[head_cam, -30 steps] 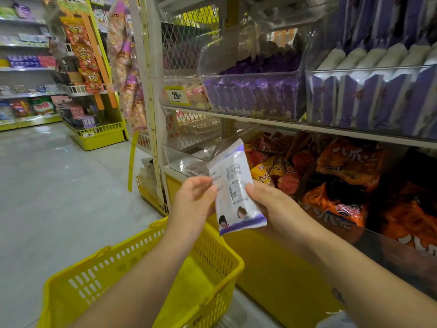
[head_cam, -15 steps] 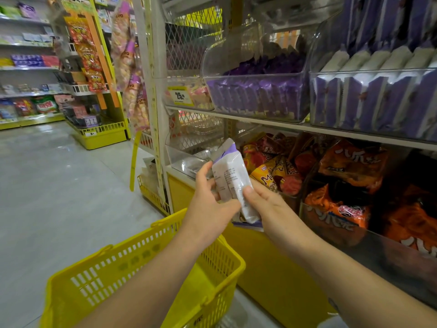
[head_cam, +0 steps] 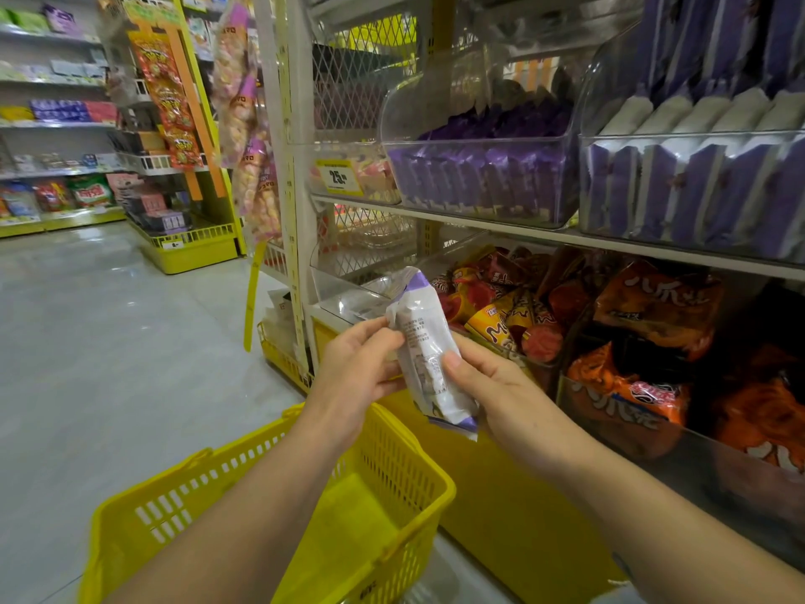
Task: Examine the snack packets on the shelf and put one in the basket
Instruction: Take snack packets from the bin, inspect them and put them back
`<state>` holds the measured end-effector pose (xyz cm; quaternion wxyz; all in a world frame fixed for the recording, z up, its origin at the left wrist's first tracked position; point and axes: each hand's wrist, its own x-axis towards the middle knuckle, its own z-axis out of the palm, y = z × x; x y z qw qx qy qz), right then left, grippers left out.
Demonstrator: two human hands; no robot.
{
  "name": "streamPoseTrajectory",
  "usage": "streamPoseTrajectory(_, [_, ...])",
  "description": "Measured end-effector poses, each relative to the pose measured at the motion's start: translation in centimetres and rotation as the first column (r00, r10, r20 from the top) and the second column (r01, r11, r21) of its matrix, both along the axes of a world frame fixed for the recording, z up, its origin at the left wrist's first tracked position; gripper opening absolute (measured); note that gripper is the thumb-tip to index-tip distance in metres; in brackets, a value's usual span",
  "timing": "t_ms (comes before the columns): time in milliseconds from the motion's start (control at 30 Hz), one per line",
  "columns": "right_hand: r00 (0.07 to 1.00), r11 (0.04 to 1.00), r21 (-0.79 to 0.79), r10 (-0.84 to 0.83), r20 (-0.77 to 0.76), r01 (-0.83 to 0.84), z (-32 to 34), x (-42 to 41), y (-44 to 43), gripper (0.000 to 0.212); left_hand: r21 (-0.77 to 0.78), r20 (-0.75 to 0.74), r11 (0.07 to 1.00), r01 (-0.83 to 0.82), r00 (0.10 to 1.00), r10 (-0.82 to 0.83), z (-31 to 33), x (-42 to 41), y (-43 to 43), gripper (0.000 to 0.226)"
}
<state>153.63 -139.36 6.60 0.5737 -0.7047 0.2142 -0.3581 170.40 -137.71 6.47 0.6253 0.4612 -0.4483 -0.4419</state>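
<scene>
Currently the snack packet [head_cam: 429, 364] is off the shelf [head_cam: 610, 244], held nearly upright above the far rim of the yellow basket [head_cam: 183, 512]. The left hand [head_cam: 353, 377] pinches its upper left edge. The right hand [head_cam: 492, 385] curls round its lower right side, thumb on the printed face. Examination appears to be in progress. Placement in the basket is not yet done.

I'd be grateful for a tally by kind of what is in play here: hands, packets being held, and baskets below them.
Hands: 2, the left hand and the right hand
Snack packet held by both hands: 1
Yellow basket below the arms: 1
Total: 4
</scene>
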Motion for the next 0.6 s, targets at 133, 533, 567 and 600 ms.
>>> streamPoseTrajectory(133, [1.0, 0.999, -0.051, 0.002, -0.012, -0.003, 0.4, 0.0, 0.4, 0.043, -0.011, -0.061, 0.999, 0.033, 0.998, -0.034, -0.1, 0.5, -0.1, 0.033])
streamPoseTrajectory(533, [0.982, 0.986, 0.159, -0.082, 0.172, 0.054, 1.1, 0.1, 0.5, 0.028, -0.076, 0.029, 0.989, 0.131, 0.991, -0.129, 0.1, -0.5, -0.1, 0.048])
streamPoseTrajectory(567, [0.98, 0.98, 0.191, -0.092, 0.176, 0.058, 1.1, 0.0, 0.3, 0.028, -0.073, 0.044, 0.988, 0.135, 0.99, -0.132, 0.0, -0.6, -0.1, 0.053])
streamPoseTrajectory(600, [0.979, 0.974, 0.22, -0.099, 0.177, 0.059, 1.0, -0.1, 0.1, 0.028, -0.073, 0.071, 0.988, 0.135, 0.989, -0.13, 0.0, -0.8, -0.2, 0.058])
